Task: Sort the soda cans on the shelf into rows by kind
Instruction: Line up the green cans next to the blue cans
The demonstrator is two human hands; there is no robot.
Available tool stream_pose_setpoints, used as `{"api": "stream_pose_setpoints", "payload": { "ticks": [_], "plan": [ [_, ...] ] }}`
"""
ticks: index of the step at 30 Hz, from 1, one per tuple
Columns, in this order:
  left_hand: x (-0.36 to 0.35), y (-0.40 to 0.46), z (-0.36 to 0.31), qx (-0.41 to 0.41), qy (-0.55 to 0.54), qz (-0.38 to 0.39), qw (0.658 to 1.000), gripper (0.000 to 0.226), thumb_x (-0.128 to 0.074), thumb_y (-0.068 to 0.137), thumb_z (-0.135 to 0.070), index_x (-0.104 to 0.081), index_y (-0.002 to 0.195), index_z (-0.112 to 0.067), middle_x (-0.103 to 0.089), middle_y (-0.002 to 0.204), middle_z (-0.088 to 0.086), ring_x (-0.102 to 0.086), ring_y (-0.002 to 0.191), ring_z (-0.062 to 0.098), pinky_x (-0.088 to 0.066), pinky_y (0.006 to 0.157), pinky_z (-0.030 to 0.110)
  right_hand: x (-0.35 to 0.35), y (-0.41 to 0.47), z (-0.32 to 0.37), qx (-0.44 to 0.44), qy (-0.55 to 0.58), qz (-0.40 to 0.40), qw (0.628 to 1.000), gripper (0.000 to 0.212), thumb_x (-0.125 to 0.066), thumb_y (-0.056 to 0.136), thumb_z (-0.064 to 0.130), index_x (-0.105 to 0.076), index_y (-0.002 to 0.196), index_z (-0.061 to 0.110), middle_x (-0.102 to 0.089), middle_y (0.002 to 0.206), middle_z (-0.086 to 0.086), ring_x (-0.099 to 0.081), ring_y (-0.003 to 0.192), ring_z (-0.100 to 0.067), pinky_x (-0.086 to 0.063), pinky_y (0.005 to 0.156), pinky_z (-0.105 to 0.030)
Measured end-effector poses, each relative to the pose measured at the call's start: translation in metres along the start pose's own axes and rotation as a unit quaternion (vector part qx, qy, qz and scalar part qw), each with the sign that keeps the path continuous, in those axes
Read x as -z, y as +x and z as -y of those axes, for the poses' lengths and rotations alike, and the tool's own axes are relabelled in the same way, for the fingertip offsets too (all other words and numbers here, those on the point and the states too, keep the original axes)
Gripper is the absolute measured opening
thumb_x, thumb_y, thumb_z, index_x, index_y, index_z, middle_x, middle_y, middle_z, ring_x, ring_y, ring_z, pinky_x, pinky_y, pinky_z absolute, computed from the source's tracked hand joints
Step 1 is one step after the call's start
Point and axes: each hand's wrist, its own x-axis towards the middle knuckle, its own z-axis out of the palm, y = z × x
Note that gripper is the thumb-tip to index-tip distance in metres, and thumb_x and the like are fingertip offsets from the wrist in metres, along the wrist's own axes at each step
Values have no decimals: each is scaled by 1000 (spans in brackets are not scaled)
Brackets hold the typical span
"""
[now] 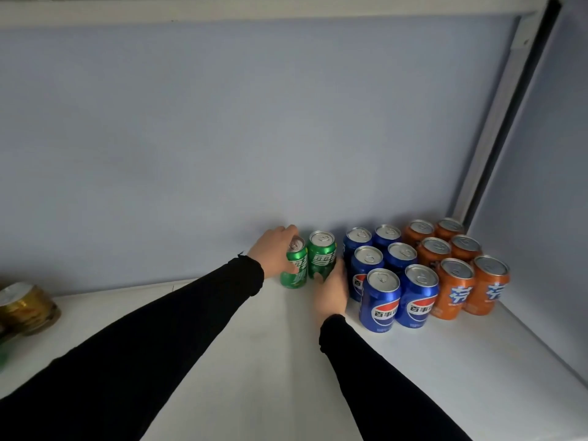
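Two green soda cans stand side by side at the back of the white shelf (254, 361). My left hand (273, 249) grips the left green can (294, 265) from its left side and top. My right hand (331, 289) wraps the lower front of the right green can (322, 254). To the right stand several blue cans (380, 300) in two rows running front to back. Right of those, several orange cans (453, 288) fill two more rows up to the right wall.
A gold can (27, 305) lies at the shelf's far left edge, with something green partly cut off below it. The blue back wall (222, 138) rises close behind the cans, and the side wall (541, 218) closes the right end.
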Motion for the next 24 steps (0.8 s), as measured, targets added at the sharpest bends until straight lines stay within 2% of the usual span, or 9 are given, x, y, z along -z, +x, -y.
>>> {"api": "stream_pose_setpoints", "payload": {
  "ticks": [4, 7, 10, 11, 13, 15, 19, 24],
  "plan": [
    [-7, 0, 0, 7, 3, -16, 1000, 71, -83, 71, -26, -47, 130, -16, -54, 121, 8, -51, 109, 31, -47, 91, 42, -7, 1, -11, 9, -6, -9, 1000, 66, -67, 88, 22, -33, 145, 23, -51, 141, -6, -49, 134, -21, -40, 113, -43],
    [-11, -5, 1, 13, -11, -28, 999, 80, -81, 73, -24, -40, 142, -18, -50, 128, 8, -49, 114, 31, -45, 94, 40, 8, -12, 4, 25, 30, -9, 999, 70, -65, 89, 10, -33, 151, 15, -50, 146, -10, -48, 136, -25, -37, 115, -41],
    [-10, -18, 2, 22, -39, -56, 997, 92, -81, 74, -28, -31, 150, -20, -46, 134, 9, -49, 118, 31, -44, 98, 41, 31, -37, 23, 33, 98, -5, 995, 73, -66, 86, 1, -35, 151, 11, -45, 150, -11, -40, 140, -27, -33, 118, -45],
    [-8, -27, 6, 23, -45, -73, 996, 90, -80, 75, -30, -31, 150, -19, -45, 135, 9, -48, 119, 31, -44, 99, 41, 36, -47, 29, 53, 92, -7, 994, 71, -66, 86, 1, -37, 150, 10, -44, 151, -11, -37, 141, -27, -30, 119, -43],
    [-2, -51, 18, 26, -35, -100, 994, 81, -77, 80, -34, -35, 148, -18, -44, 139, 7, -43, 123, 30, -44, 100, 41, 40, -68, 40, 124, 62, 8, 990, 64, -67, 86, 2, -43, 145, 8, -45, 148, -10, -35, 138, -25, -24, 117, -31],
    [6, -86, 38, 28, -4, -110, 994, 72, -73, 84, -36, -40, 146, -18, -44, 142, 3, -39, 128, 25, -44, 99, 37, 34, -91, 55, 189, 35, 63, 979, 56, -67, 86, 2, -49, 139, 7, -49, 144, -9, -39, 134, -26, -22, 111, -23],
    [29, -164, 90, 40, 45, -111, 992, 51, -69, 88, -37, -56, 133, -19, -51, 136, -2, -40, 129, 21, -42, 100, 33, 7, -132, 90, 241, 16, 176, 954, 45, -68, 86, 4, -57, 129, 10, -56, 131, -5, -47, 121, -29, -30, 101, -24],
    [79, -273, 161, 74, 73, -149, 983, 40, -66, 90, -39, -61, 126, -22, -53, 135, -4, -38, 129, 17, -39, 102, 30, -38, -200, 157, 252, 50, 274, 927, 37, -64, 92, 12, -58, 128, 19, -56, 124, 6, -42, 110, -12, -32, 91, -22]
  ]
}}
